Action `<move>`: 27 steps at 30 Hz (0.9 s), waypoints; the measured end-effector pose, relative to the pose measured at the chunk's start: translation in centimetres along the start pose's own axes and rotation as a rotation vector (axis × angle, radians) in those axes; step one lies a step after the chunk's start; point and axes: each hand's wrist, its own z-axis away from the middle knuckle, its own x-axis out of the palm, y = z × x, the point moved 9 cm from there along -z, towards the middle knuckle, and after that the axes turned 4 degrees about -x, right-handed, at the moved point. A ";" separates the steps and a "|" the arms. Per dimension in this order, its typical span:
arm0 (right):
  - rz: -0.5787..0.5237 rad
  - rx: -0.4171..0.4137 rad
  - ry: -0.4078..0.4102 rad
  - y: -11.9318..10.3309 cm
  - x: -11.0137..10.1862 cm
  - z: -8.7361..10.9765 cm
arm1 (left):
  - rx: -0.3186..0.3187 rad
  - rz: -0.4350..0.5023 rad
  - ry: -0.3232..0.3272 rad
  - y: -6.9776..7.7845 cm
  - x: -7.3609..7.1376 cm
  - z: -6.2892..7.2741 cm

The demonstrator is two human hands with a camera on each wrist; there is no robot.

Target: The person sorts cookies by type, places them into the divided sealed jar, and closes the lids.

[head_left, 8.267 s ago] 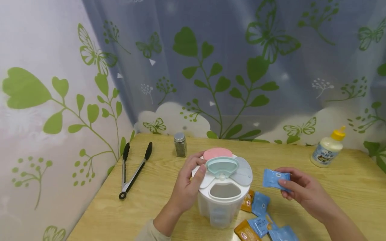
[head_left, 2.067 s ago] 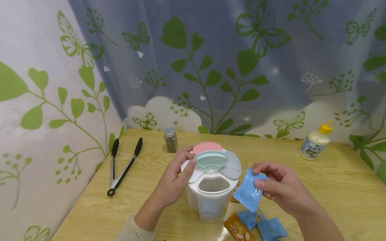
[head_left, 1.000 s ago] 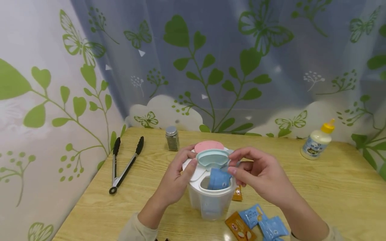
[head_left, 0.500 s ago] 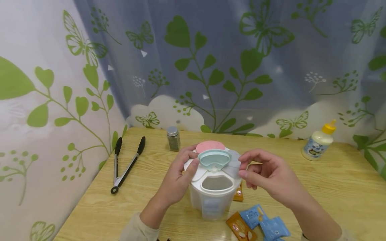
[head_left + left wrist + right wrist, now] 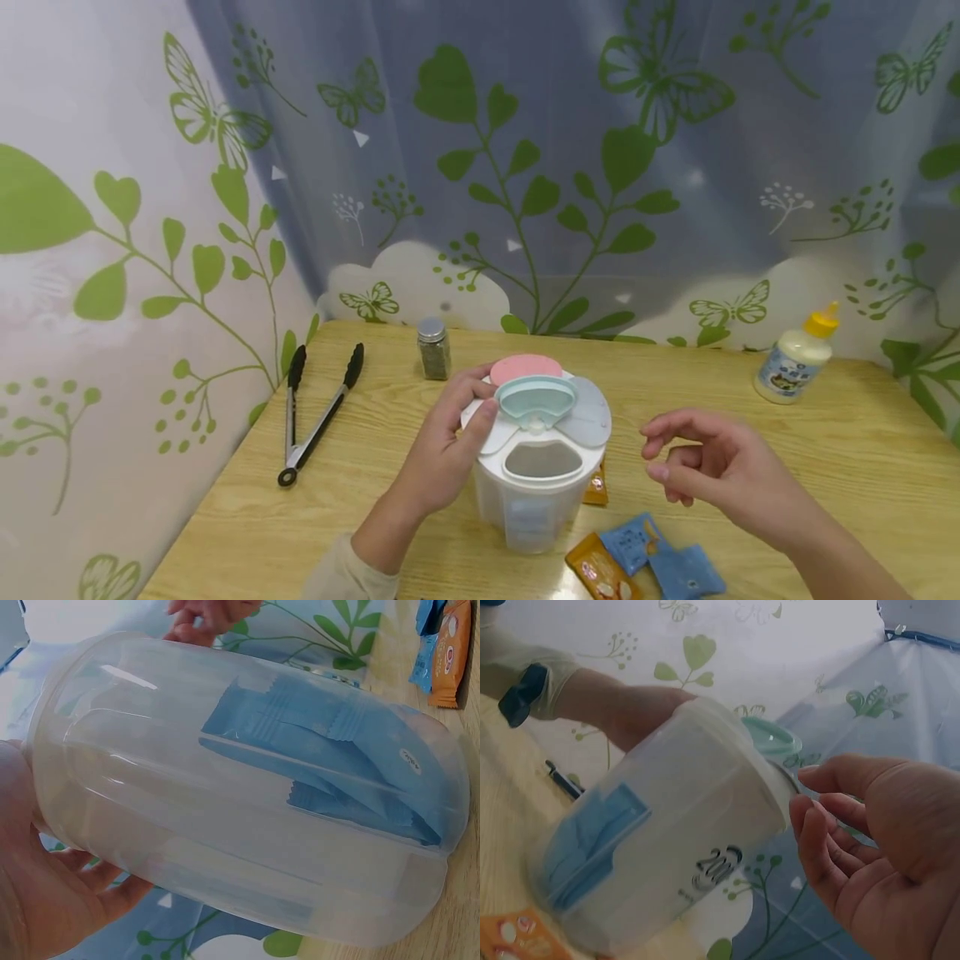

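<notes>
A translucent compartmented storage container [image 5: 491, 504] stands upright on the table, its mint flap [image 5: 537, 402] raised over an uncovered opening. My left hand [image 5: 442, 454] holds the container at its upper left side, thumb on the lid and fingers round the rim. Blue packets [image 5: 360, 765] lie inside one compartment, visible through the wall in the left wrist view. To the container's right, my right hand [image 5: 723, 475] hovers with loosely curled fingers and nothing in them. Below that hand are blue packets [image 5: 686, 572] and an orange packet [image 5: 602, 570]; another orange packet [image 5: 597, 487] is partly hidden behind the container.
Black-tipped tongs [image 5: 318, 429] lie spread at the left of the wooden table [image 5: 225, 525]. A small jar with a grey cap [image 5: 433, 350] stands behind the container. A yellow-capped bottle [image 5: 795, 360] is at the back right. Patterned curtains [image 5: 525, 167] border the table.
My right hand brought a blue packet to the opening, released it inside, then drew back to the right. The left hand keeps its hold on the container.
</notes>
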 end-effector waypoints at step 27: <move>-0.134 0.319 -0.333 11.1 -1.8 9.4 | 0.005 -0.002 0.005 -0.2 -0.1 0.1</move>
